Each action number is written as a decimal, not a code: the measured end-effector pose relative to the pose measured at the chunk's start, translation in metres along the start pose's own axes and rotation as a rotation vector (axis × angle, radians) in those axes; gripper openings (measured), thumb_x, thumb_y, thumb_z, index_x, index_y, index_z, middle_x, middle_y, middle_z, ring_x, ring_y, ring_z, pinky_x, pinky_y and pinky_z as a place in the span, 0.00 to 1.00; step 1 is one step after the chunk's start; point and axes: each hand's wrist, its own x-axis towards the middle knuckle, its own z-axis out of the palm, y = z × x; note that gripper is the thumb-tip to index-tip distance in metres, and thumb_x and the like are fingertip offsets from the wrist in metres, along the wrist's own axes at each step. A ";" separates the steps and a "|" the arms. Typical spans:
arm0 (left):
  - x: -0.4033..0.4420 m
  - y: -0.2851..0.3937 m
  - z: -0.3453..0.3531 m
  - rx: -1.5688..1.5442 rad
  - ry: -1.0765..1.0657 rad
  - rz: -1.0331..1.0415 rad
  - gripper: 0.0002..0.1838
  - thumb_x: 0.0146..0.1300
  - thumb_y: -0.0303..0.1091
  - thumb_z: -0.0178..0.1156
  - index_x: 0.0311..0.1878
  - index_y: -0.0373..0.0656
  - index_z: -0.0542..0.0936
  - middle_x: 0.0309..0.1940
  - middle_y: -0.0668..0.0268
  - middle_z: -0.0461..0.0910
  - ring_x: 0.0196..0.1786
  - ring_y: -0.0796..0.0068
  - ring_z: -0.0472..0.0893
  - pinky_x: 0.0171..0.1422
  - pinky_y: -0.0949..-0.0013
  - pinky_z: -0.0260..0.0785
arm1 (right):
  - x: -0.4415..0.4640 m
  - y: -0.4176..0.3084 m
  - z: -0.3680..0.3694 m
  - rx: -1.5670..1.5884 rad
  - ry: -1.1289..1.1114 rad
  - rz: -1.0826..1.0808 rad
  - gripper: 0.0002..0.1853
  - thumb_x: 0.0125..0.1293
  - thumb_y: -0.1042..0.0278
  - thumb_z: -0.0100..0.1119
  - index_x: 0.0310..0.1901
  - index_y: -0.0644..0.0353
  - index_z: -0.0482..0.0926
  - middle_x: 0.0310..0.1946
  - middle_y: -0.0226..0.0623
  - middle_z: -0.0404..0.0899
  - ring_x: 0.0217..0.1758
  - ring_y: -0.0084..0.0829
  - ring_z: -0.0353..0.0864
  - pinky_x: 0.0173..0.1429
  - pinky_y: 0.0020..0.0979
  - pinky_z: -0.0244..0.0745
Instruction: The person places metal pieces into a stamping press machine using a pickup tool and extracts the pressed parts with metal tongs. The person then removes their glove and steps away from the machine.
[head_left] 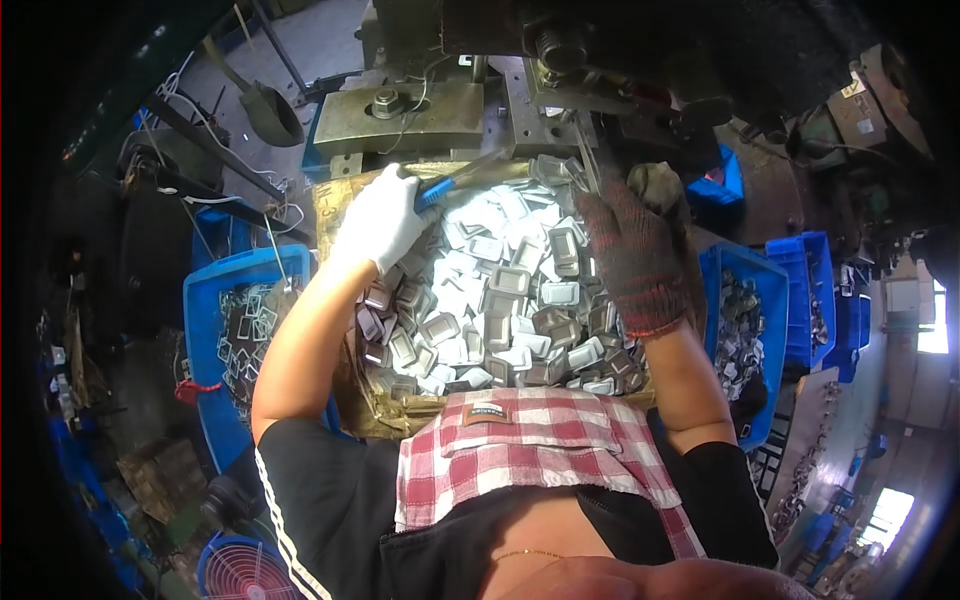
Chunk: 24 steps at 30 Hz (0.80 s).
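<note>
My left hand (pixel 385 220), in a white glove, is closed around a blue-handled tool (pixel 436 192). The tool's thin flat metal end points right toward the press. In a dark glove with red stripes, my right hand (pixel 632 250) grips what look like long metal tweezers (pixel 588 150), their tips pointing up to the press's lower die. A small rectangular metal cup (pixel 552 170) lies close to the tweezers. Between both hands, many small rectangular metal cups (pixel 510 280) are heaped in a wide box (pixel 405 415) in front of my apron.
Ahead is the press, with a bolted steel block (pixel 400 110). A blue bin (pixel 200 330) of thin metal frames stands at left, and another blue bin (pixel 765 400) of metal pieces at right. A red fan (pixel 245 575) sits at lower left.
</note>
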 end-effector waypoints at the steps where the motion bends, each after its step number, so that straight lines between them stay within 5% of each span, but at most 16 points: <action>1: 0.001 0.001 -0.003 -0.002 -0.004 0.004 0.20 0.64 0.46 0.65 0.46 0.37 0.82 0.50 0.49 0.78 0.49 0.46 0.82 0.55 0.51 0.75 | 0.001 -0.008 -0.004 0.050 -0.011 0.068 0.15 0.69 0.61 0.63 0.53 0.57 0.82 0.50 0.46 0.83 0.47 0.44 0.85 0.50 0.39 0.79; 5: -0.002 0.006 -0.003 -0.016 -0.013 -0.053 0.18 0.64 0.46 0.64 0.46 0.39 0.83 0.43 0.49 0.81 0.46 0.47 0.83 0.53 0.51 0.75 | 0.004 0.025 0.008 -0.320 0.130 -0.312 0.11 0.63 0.68 0.66 0.47 0.55 0.84 0.52 0.41 0.82 0.53 0.46 0.82 0.56 0.41 0.76; 11: -0.001 -0.003 -0.001 -0.234 0.207 -0.114 0.15 0.61 0.41 0.68 0.44 0.39 0.83 0.35 0.52 0.85 0.38 0.53 0.85 0.45 0.58 0.75 | 0.002 0.010 -0.013 -0.410 0.166 -0.408 0.09 0.59 0.70 0.66 0.43 0.53 0.84 0.48 0.38 0.81 0.51 0.45 0.78 0.60 0.44 0.71; 15: 0.002 -0.001 -0.018 -0.540 0.126 -0.214 0.13 0.61 0.38 0.67 0.44 0.40 0.83 0.30 0.67 0.83 0.32 0.79 0.78 0.40 0.69 0.72 | 0.014 0.013 -0.010 -0.524 0.257 -0.566 0.09 0.60 0.69 0.66 0.43 0.54 0.85 0.44 0.38 0.82 0.46 0.43 0.80 0.50 0.42 0.74; 18: -0.003 0.007 -0.021 -1.104 -0.024 -0.299 0.14 0.63 0.38 0.67 0.45 0.39 0.81 0.31 0.66 0.82 0.31 0.79 0.79 0.39 0.71 0.73 | 0.016 0.034 -0.020 -0.564 0.332 -0.697 0.08 0.63 0.68 0.66 0.43 0.56 0.85 0.38 0.36 0.83 0.38 0.34 0.81 0.38 0.36 0.74; 23: -0.002 0.004 -0.009 -1.376 -0.162 -0.324 0.13 0.64 0.34 0.67 0.48 0.39 0.80 0.35 0.63 0.83 0.34 0.77 0.81 0.38 0.70 0.76 | -0.038 -0.009 -0.048 0.451 -0.129 0.372 0.16 0.70 0.69 0.63 0.59 0.53 0.82 0.41 0.29 0.80 0.30 0.18 0.74 0.33 0.24 0.72; 24: -0.001 0.005 -0.007 -1.403 -0.180 -0.344 0.14 0.64 0.34 0.67 0.49 0.39 0.80 0.36 0.63 0.84 0.35 0.76 0.82 0.39 0.70 0.77 | -0.051 -0.010 -0.047 0.478 -0.197 0.347 0.17 0.71 0.67 0.63 0.61 0.53 0.82 0.39 0.26 0.80 0.28 0.14 0.72 0.30 0.22 0.70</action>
